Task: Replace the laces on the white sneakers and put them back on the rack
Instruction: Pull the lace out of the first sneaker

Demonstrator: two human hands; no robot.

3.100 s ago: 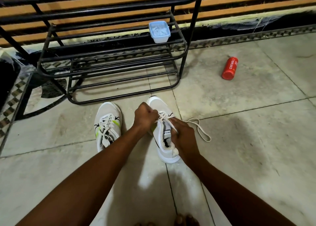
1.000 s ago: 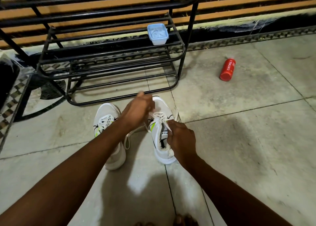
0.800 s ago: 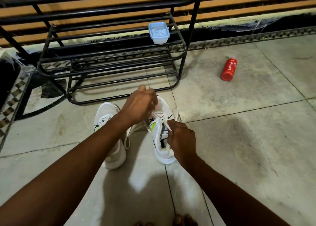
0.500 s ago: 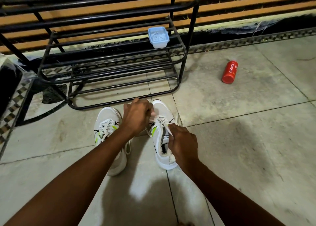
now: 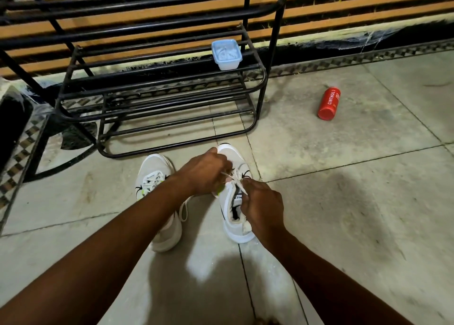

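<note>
- Both hands are at work over the right-hand white sneaker (image 5: pixel 233 216), which sits on the tiled floor (image 5: pixel 344 201) just right of centre frame, toe pointing toward the rack.
- The left hand (image 5: pixel 204 171) hovers over the sneaker's forefoot, fingers curled in and pinching the white lace (image 5: pixel 237 181) near the upper eyelets.
- The right hand (image 5: pixel 262 201) comes in from the lower right, fingertips clamped on the other run of that lace beside the tongue; the strand looks pulled taut between the two hands, though the blur there makes that hard to confirm.
- The other white sneaker (image 5: pixel 154 177) lies just left of the first one, partly covered by the left forearm, already laced, with a neon-yellow flash on its side and a loop of lace trailing at its heel end.
- Above them in the frame stands the black metal shoe rack (image 5: pixel 159 83), its lowest bar near the sneakers' toes.
- A small pale-blue plastic tub (image 5: pixel 227 54) rests on a middle shelf toward the rack's right end.
- At the right of the frame a red can marked CINTHOL (image 5: pixel 329 103) lies on its side on the floor, well apart from the shoes.
</note>
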